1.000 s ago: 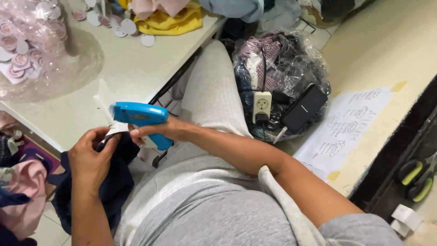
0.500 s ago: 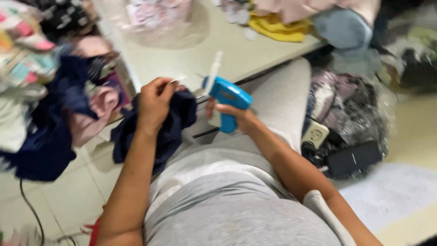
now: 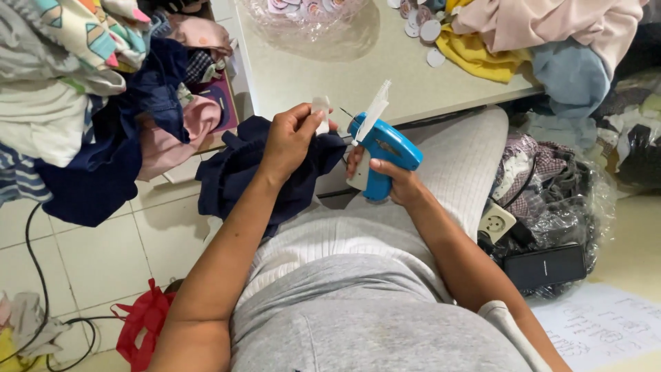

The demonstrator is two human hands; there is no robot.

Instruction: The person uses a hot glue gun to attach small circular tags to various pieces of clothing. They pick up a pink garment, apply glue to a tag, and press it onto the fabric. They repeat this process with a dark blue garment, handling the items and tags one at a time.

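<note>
- Hands meet just off the near edge of the tabletop (image 3: 330, 76), above the person's lap.
- Left hand (image 3: 292, 138) has its grip clenched on a small white tag (image 3: 321, 110) and on the dark navy garment (image 3: 241, 172), which hangs down toward the tiled floor (image 3: 103, 255).
- Right hand (image 3: 392, 180) grasps the handle of a blue tagging gun (image 3: 379, 148), needle pointing at the tag, close beside it.
- Clothes pile (image 3: 82, 89) sits off the tabletop's left edge; round tags (image 3: 427, 31) and a yellow cloth (image 3: 475, 55) lie near the far right corner.
</note>
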